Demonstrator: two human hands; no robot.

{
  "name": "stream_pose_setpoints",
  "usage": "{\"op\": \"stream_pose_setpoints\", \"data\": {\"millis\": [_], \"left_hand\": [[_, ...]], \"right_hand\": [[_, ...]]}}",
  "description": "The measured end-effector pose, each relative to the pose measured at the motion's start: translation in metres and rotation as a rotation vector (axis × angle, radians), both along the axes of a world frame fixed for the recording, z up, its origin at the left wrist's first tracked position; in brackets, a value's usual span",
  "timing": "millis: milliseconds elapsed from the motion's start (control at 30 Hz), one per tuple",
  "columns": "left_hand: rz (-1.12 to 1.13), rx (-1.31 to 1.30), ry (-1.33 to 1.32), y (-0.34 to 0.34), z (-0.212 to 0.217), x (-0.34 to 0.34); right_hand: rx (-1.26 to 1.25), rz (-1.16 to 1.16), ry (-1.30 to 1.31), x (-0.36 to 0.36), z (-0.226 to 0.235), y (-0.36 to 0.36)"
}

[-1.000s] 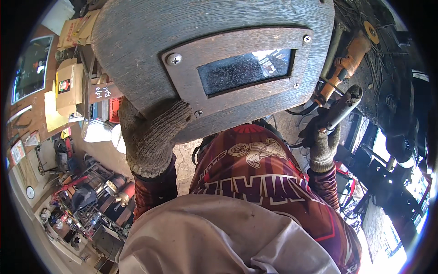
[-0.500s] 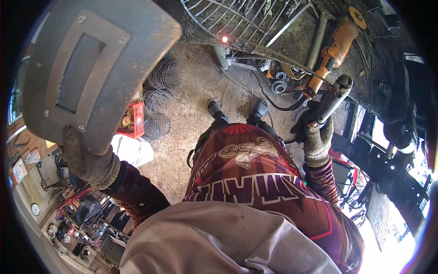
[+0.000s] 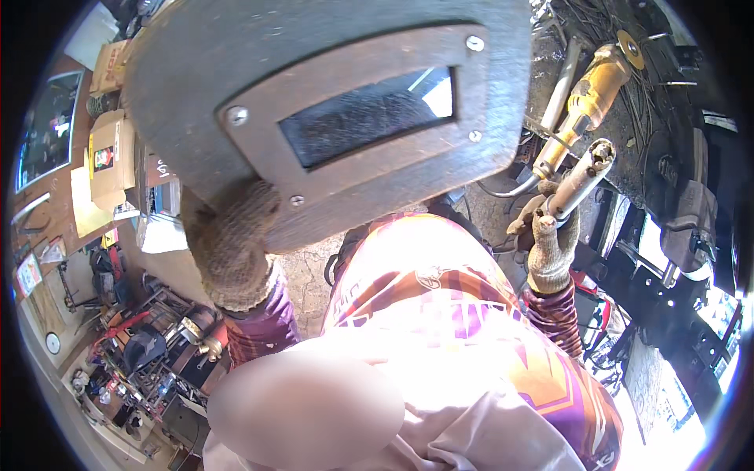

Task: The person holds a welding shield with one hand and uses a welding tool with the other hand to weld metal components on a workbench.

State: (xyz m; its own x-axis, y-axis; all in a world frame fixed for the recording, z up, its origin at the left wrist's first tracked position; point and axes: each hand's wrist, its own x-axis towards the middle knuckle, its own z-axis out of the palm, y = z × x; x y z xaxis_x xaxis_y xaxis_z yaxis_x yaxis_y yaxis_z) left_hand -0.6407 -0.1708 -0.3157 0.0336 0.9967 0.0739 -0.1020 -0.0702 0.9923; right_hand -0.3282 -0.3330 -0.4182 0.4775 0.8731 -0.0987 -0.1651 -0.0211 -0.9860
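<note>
A grey, flat-faced welding shield (image 3: pixel 338 174) with a dark rectangular window (image 3: pixel 369 116) and 4 silver screws (image 3: pixel 237 116) is raised before the chest. The left hand (image 3: pixel 236 243), in a grey-brown knit glove, closes on its lower left edge. It looks stiff, fairly light; the window seems fragile, so the rim suits gripping. The right hand (image 3: pixel 554 245), gloved alike, curls around the lower end of a grey metal tube (image 3: pixel 580 184), probably rigid and rather slippery.

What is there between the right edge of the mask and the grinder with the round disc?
In the head view, a pale metal pipe shows between the mask and the grinder.
</note>
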Motion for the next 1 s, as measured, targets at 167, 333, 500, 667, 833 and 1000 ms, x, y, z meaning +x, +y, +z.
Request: {"op": "stream_pose_setpoints", "data": {"millis": [167,333,500,667,833,1000], "left_hand": [[-0.054,-0.16,-0.382,-0.007,-0.001,0.011],[-0.138,-0.008,-0.083,-0.003,-0.001,0.01],[-0.171,-0.177,-0.409,-0.004,-0.011,0.001],[-0.149,-0.295,-0.658,-0.005,-0.015,-0.002],[-0.267,-0.052,0.064,-0.002,-0.012,-0.007],[-0.182,-0.212,-0.798,-0.004,-0.016,0.0]], "right_hand": [[-0.009,0.019,-0.049,-0.001,0.001,0.0],[0.009,0.001,0.036,-0.001,0.001,0.002],[-0.025,0.006,-0.077,0.0,0.002,0.002],[-0.02,0.023,0.012,0.003,0.004,0.002],[0.005,0.039,-0.014,0.002,0.002,0.005],[-0.046,0.013,-0.013,0.003,0.009,0.006]]}}
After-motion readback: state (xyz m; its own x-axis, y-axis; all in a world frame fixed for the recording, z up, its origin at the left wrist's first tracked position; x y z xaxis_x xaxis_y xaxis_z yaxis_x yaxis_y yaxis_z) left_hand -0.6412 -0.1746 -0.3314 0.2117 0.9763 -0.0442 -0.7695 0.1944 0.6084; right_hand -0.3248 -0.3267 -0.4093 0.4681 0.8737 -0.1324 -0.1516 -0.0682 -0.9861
